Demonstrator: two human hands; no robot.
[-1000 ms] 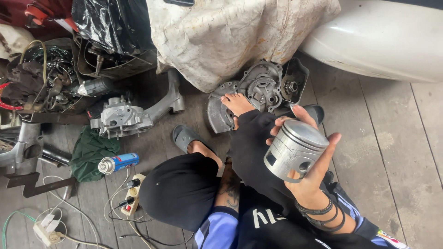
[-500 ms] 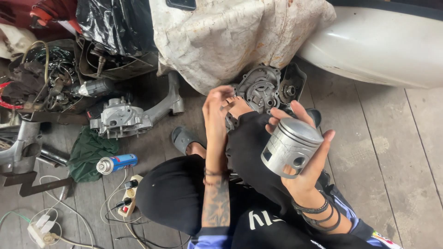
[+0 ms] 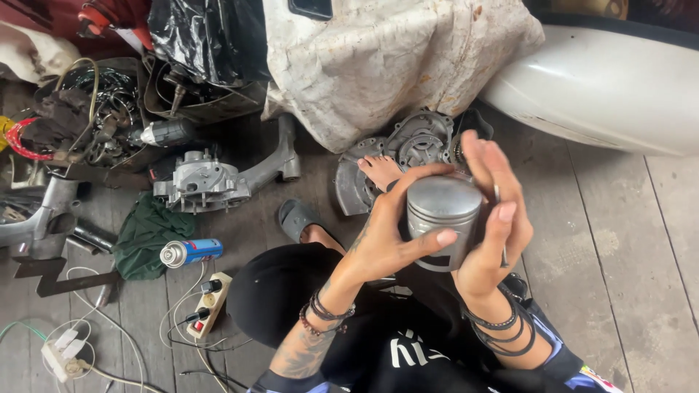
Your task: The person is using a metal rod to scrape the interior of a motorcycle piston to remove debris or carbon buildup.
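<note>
Both hands now on the piston, held over the lap.

A second ago only the right hand cupped the piston; the left hand has since come in, so it is now steadied from both sides, crown up, likely for a closer look. Left fingers curl round its near wall, thumb across the top rim; the right fingers stand nearly straight against the far side. The piston is dull grey metal, with ring grooves under a flat top, above the engine cover on the wooden floor.

Piston betw both hands, engine case behind.
</note>
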